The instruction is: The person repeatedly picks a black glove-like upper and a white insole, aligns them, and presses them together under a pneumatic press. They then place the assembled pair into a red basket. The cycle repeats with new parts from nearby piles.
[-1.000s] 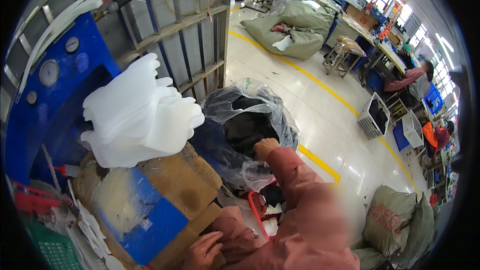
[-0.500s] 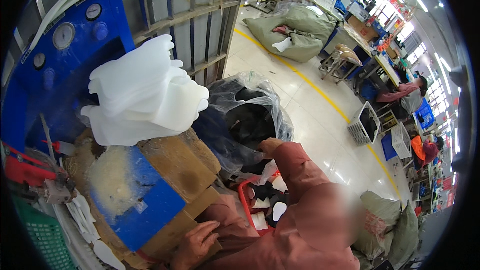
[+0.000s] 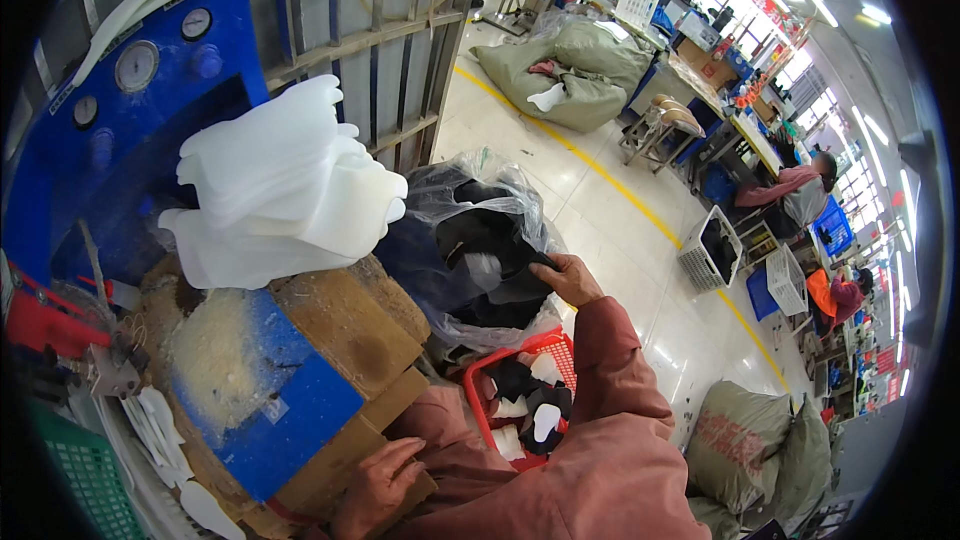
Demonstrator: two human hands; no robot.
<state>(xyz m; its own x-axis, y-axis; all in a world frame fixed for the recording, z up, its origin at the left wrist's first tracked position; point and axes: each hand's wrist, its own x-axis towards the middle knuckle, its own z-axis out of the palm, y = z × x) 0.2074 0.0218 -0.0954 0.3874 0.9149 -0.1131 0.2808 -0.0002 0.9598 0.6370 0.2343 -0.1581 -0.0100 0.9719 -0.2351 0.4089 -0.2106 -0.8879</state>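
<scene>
Leftmost, a blue metal panel [image 3: 60, 150] with round glass-faced gauges curves behind a stack of limp white sheets [image 3: 290, 180], smooth, matt and scalloped along their edges. Below them a blue sheet [image 3: 300, 410], crusted with cream-coloured grainy residue, covers part of some worn brown cardboard [image 3: 375, 335], which is darkly stained toward its right. On the cardboard's near edge rests the left hand [image 3: 380, 485], palm down, fingers extended and slightly bent, with nothing visible in its grasp. Right of the cardboard stands a clear plastic bag [image 3: 540, 230], thin, glossy and crumpled around its wide mouth. In that mouth lies a black piece [image 3: 512, 290], soft-looking and apparently fabric, among other dark material. It extends left and slightly downward from the right hand; folds hide its full outline, so its true long axis cannot be told. Just below the bag sits a red plastic basket [image 3: 556, 342] with lattice walls, filled with small black and white scraps [image 3: 547, 420]. The right hand [image 3: 572, 280], much nearer the black piece than the left, pinches its right edge between thumb and fingers at the bag's rim. Farther right slumps a bulging, greenish woven sack [image 3: 745, 435].
</scene>
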